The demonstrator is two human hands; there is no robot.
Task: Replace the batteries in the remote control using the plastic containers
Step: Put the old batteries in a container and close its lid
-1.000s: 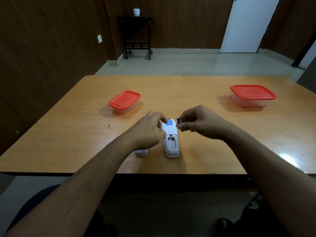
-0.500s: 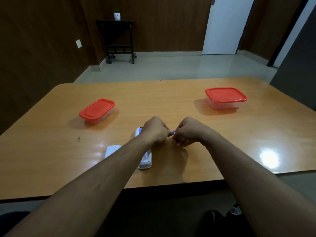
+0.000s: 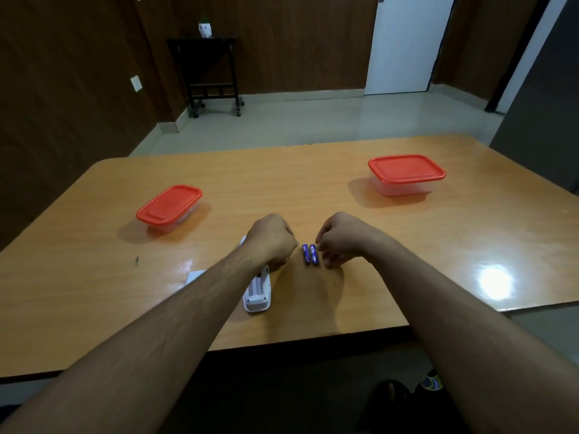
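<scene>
Batteries (image 3: 309, 254), two in number and blue, are seen lying side by side on the worktop (image 3: 407, 245), directly between the two hands. Half a second ago they were pinched between the fingertips of both hands; now they have been set down and released, so the old cells can be judged to be out of the remote (image 3: 257, 289). One remote is counted: it lies under and just behind the left hand (image 3: 272, 239), its bay open and apparently bare, though its far end is hidden by the wrist. The left hand is curled loosely, and whether anything is held in it cannot be told. The right hand (image 3: 340, 238) hovers just right of the batteries with fingers bent and nothing gripped. One white cover (image 3: 195, 276) is partly seen left of the left forearm. Two red-lidded containers are counted, both closed: one (image 3: 169, 205) well ahead and left of the left hand, the other (image 3: 406, 173) well ahead and right of the right hand. Opening a container is judged to be the likely next need.
</scene>
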